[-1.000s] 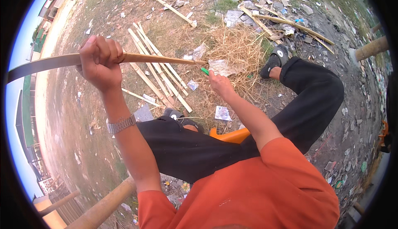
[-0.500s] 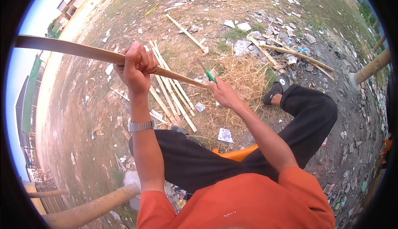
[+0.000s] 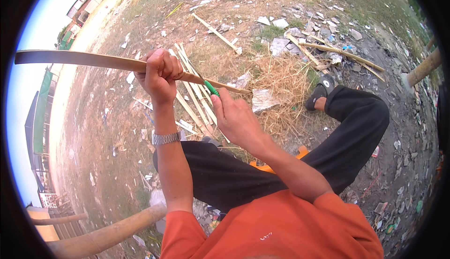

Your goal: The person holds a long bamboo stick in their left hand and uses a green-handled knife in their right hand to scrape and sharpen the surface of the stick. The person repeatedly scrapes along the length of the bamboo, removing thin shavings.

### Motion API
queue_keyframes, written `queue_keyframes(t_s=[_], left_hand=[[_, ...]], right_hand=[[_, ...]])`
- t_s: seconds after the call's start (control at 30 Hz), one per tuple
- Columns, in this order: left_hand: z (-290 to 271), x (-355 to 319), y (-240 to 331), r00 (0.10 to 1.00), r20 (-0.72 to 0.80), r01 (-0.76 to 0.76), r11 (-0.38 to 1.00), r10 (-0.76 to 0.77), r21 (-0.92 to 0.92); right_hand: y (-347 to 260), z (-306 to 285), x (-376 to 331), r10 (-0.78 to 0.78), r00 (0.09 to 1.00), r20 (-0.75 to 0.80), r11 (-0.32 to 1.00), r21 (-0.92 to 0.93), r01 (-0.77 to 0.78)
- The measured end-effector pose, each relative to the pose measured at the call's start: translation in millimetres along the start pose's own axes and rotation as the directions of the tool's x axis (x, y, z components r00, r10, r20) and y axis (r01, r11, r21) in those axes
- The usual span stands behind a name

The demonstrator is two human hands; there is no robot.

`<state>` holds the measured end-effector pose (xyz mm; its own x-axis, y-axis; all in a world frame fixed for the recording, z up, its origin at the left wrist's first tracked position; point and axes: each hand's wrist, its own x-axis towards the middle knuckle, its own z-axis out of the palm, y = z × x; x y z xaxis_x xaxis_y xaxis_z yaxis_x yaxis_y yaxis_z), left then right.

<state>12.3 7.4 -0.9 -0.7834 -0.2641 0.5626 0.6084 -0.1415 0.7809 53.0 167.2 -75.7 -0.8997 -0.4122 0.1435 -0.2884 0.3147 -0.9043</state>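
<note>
A long flat bamboo strip [image 3: 105,60] runs across in front of me, from the far left to just past my right hand. My left hand [image 3: 161,73], with a metal-banded watch [image 3: 166,138] on its wrist, is wrapped in a fist round the strip near its middle. In my right hand [image 3: 236,118] is a knife with a green handle [image 3: 211,87]. Its narrow blade points up and left and lies against the strip, close to my left fist. The strip's right end [image 3: 241,90] sticks out beyond the knife.
Several pale bamboo strips [image 3: 193,100] lie on the ground below my hands. Dry straw shavings [image 3: 286,90] are heaped before my shoe [image 3: 321,92]. Bamboo poles [image 3: 344,52] and scraps lie farther right. Thick posts [image 3: 424,69] stand at the sides, and an orange seat [image 3: 265,167] shows beneath me.
My right hand with the knife has moved left along the strip, nearer my left fist. More of the strip's right end now shows. My left hand keeps its grip.
</note>
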Motion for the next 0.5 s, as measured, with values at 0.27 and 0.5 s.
queue_keyframes(t_s=[0.27,0.5], left_hand=[[0.0,1.3,-0.7,1.000,0.005,0.000,0.995,0.001,-0.100],[2.0,3.4,-2.9,1.000,0.016,-0.020,0.995,0.021,-0.101]], right_hand=[[17.0,0.5,-3.9,0.095,0.995,-0.011,0.980,-0.176,-0.095],[30.6,10.7,-4.8,0.112,0.993,-0.027,0.969,-0.218,-0.116]])
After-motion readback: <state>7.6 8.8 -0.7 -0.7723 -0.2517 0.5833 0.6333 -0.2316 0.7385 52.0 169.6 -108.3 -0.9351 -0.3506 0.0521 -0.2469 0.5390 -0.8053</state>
